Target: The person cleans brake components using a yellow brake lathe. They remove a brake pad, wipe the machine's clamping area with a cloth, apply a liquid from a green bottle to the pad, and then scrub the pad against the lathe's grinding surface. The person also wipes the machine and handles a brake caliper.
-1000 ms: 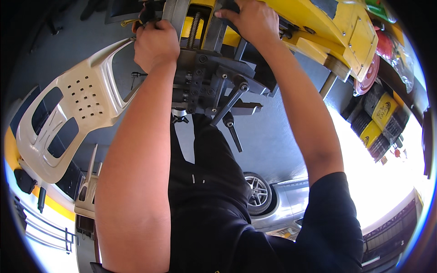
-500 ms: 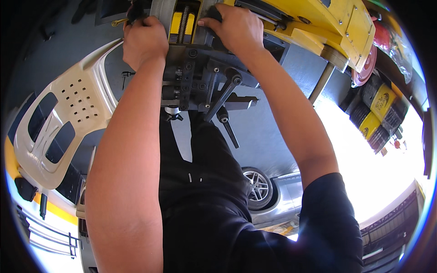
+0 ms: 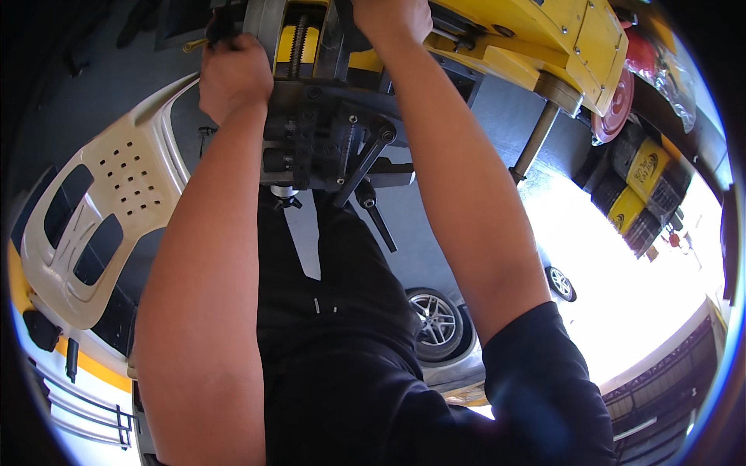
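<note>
Both my arms reach to the top of the view, over a yellow and black machine. My left hand [image 3: 237, 76] is curled closed at the left of the machine's metal rails, beside a black knob-like part [image 3: 221, 29]; what its fingers hold is hidden. My right hand [image 3: 394, 22] is at the right rail, cut off by the upper edge, so its fingers do not show. Between the hands runs a threaded screw [image 3: 298, 45]. Nearer me is a black clamp-like assembly [image 3: 311, 132] with a lever handle [image 3: 365, 161] and a second handle [image 3: 379, 224] below.
A cream plastic chair [image 3: 128, 175] stands at the left. To the right are the yellow machine housing [image 3: 536, 46], a metal post [image 3: 538, 144], a red disc [image 3: 615, 109] and yellow-and-black packages [image 3: 643, 175]. A silver car's wheel [image 3: 435, 322] shows behind me.
My right hand has moved up and slightly left, partly out of view. My left hand stays closed at the same part. The whole view has shifted slightly, and another wheel shows at the right.
</note>
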Demonstrator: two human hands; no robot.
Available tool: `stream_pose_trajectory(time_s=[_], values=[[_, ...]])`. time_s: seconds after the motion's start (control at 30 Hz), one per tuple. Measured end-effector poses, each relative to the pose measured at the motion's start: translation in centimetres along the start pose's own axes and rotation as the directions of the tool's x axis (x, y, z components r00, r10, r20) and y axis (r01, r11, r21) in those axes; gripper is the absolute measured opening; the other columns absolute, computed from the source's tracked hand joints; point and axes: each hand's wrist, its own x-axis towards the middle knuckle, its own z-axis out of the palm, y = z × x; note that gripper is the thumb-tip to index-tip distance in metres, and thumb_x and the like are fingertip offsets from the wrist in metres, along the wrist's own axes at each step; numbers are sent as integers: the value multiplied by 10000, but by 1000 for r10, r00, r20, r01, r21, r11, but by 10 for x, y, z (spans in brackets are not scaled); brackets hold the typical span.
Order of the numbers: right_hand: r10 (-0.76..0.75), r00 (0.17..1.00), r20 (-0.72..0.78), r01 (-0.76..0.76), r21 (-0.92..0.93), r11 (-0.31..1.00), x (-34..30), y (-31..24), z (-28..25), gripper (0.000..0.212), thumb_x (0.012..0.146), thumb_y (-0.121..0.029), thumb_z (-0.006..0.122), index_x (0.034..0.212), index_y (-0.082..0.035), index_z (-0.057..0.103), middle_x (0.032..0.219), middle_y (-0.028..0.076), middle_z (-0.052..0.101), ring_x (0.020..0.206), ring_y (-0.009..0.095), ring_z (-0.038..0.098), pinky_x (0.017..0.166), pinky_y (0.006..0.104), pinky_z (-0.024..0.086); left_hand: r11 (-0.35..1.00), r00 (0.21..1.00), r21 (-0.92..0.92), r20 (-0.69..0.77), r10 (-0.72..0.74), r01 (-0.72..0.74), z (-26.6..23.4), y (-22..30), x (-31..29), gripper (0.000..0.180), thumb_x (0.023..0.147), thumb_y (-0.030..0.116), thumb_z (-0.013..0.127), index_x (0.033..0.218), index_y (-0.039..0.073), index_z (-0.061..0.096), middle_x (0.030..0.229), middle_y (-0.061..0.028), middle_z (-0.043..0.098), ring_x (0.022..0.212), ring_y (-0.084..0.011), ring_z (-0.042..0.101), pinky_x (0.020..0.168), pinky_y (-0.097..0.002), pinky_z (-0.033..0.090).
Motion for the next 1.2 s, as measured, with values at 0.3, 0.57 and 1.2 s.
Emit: stream_pose_trajectory(time_s=[0.3, 0.57, 1.2], values=[[216, 965, 147, -214, -27, 976, -2, -6, 3, 622, 847, -599, 790, 1027, -4, 781, 1089, 262, 760, 1074, 428, 725, 929, 504, 568, 1000, 1000, -17, -21, -10, 10, 1, -2, 0, 526, 978, 459, 392, 1253, 173, 738, 1308, -174, 705, 1215, -433, 653, 1028, -552, 507], [232, 952, 200, -224, -63, 973, -13, 3, 2, 634, 852, -609, 778, 1082, -18, 778, 1126, 244, 762, 1093, 413, 726, 934, 495, 578, 1000, 999, 14, 33, -25, 24, -5, 4, 0, 487, 1007, 402, 400, 1193, 120, 751, 1307, -159, 693, 1203, -398, 671, 991, -544, 554], [276, 947, 164, -282, 11, 959, -17, 3, 6, 654, 827, -601, 808, 1135, -26, 767, 1169, 219, 754, 1133, 396, 714, 967, 484, 558, 1000, 1000, -1, -8, 9, -9, -9, 7, -5, 424, 1017, 381, 447, 1136, 104, 746, 1225, -151, 694, 1116, -397, 699, 920, -564, 576]])
